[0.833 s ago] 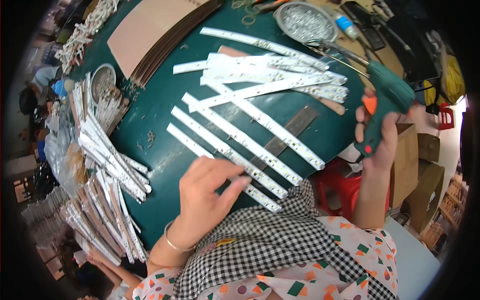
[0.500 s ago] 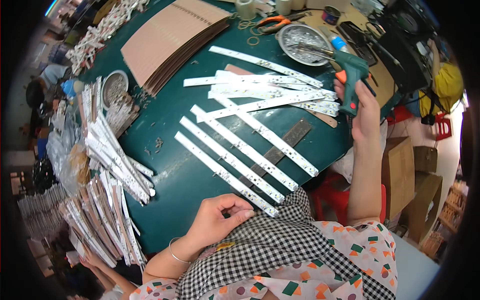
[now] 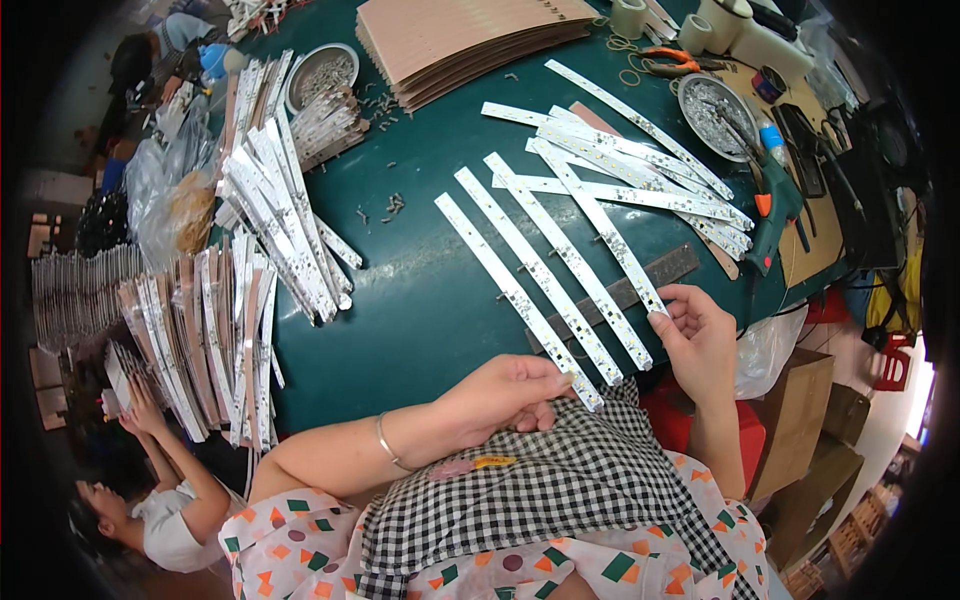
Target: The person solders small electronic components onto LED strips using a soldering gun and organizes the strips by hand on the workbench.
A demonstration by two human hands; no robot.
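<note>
Several white LED strips lie slanted side by side on the green table, their near ends reaching its front edge. My left hand (image 3: 512,397) pinches the near end of the leftmost LED strip (image 3: 516,298) between thumb and finger. At the other side of the row, my right hand (image 3: 700,340) has thumb and fingertips closed on the near end of the rightmost LED strip (image 3: 601,228). A dark flat bar (image 3: 672,266) lies crosswise beneath the row. The green glue gun (image 3: 777,215) rests on the table at the right, held by neither hand.
Behind the row is a loose pile of LED strips (image 3: 640,165). A metal bowl (image 3: 690,90) of small parts and orange-handled pliers (image 3: 672,66) sit at the far right. Stacked cardboard sheets (image 3: 470,40) stand behind. More strips (image 3: 275,215) heap up left, near another person (image 3: 185,520).
My right hand has let go of the glue gun, come down left and taken the rightmost strip's end. My left hand has moved onto the leftmost strip. The view has shifted.
</note>
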